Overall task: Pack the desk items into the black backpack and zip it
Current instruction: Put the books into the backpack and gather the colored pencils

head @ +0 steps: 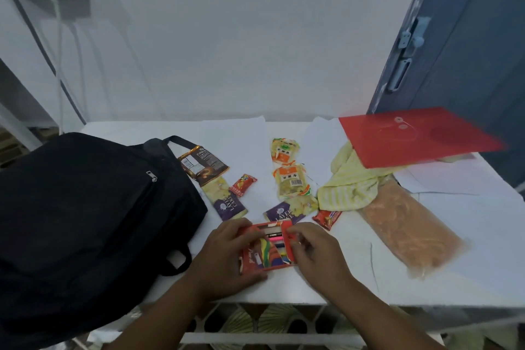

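Pencil box (pixel 267 250) held between left hand (pixel 227 253), right hand (pixel 315 253).

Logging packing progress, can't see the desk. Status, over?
Left hand and right hand both grip the red pencil box, flap open. Black backpack looks zipped, nothing visibly packed. Snacks, folder, cloth on desk.

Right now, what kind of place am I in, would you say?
Probably a room in a home or dorm, not a workshop. A white desk stands against a plain white wall, with a blue door at the right. A black backpack, snack packets and a red folder suggest packing for school.
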The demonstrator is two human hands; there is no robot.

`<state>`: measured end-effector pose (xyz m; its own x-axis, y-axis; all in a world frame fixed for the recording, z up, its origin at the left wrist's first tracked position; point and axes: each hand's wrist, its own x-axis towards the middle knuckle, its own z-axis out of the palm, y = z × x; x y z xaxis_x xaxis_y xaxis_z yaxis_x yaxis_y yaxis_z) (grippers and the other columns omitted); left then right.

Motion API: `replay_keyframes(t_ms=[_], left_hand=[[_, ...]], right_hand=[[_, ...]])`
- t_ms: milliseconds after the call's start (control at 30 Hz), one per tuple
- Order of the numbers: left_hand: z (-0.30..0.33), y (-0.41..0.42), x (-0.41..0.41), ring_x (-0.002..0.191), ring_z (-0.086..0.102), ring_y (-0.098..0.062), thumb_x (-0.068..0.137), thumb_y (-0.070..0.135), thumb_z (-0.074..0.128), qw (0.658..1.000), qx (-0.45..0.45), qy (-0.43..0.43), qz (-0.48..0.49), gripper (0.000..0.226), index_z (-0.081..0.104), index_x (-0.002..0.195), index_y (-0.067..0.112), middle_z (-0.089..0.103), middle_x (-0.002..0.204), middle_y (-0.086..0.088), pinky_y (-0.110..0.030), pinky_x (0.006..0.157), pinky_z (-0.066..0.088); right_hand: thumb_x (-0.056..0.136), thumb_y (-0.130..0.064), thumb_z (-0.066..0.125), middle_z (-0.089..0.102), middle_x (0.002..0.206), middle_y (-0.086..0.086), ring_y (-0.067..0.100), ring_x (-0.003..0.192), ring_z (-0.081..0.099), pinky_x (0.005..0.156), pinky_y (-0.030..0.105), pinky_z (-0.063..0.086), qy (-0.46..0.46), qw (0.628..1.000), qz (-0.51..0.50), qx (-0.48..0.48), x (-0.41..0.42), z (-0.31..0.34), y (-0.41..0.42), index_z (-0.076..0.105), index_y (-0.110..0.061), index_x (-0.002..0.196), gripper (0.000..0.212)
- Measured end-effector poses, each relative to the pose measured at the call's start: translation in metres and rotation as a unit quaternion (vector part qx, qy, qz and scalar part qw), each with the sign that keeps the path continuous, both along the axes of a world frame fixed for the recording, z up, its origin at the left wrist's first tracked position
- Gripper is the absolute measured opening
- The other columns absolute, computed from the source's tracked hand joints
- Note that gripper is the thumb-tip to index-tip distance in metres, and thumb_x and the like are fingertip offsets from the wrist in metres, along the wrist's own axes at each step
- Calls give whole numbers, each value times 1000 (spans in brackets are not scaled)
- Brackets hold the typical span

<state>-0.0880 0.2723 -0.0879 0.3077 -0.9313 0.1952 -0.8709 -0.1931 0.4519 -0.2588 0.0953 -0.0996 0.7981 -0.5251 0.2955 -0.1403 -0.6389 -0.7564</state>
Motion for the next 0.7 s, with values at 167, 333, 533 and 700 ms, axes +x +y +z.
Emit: replay_keyframes(t_ms=[167,333,533,700], left_hand=[[-3,4,0,127,47,-8,75,80,65,999,-42,19,2,74,58,133,35,53,138,10,-33,104,43],[-7,5,2,123,46,-5,75,75,68,998,-53,27,-6,68,59,128,33,53,134,10,-27,101,42],[-9,5,2,116,45,-3,72,67,72,997,-59,42,2,65,61,125,30,52,129,9,-16,97,36],[-10,9,1,117,40,0,71,66,74,997,-54,46,-1,65,60,124,32,50,127,10,-8,97,28]], right_hand=[[88,-15,69,62,104,-7,6,99,55,83,24,50,23,994,-23,-104,0,-9,6,74,-15,102,15],[96,-38,50,61,119,-9,13,113,52,89,35,41,62,980,-72,-176,2,2,8,69,-25,113,28],[100,-51,20,56,134,-14,12,127,37,95,33,24,156,964,-105,-187,8,5,8,59,-28,130,54],[101,-44,35,56,126,-11,13,118,44,90,34,25,123,968,-139,-171,0,8,2,62,-32,127,39]])
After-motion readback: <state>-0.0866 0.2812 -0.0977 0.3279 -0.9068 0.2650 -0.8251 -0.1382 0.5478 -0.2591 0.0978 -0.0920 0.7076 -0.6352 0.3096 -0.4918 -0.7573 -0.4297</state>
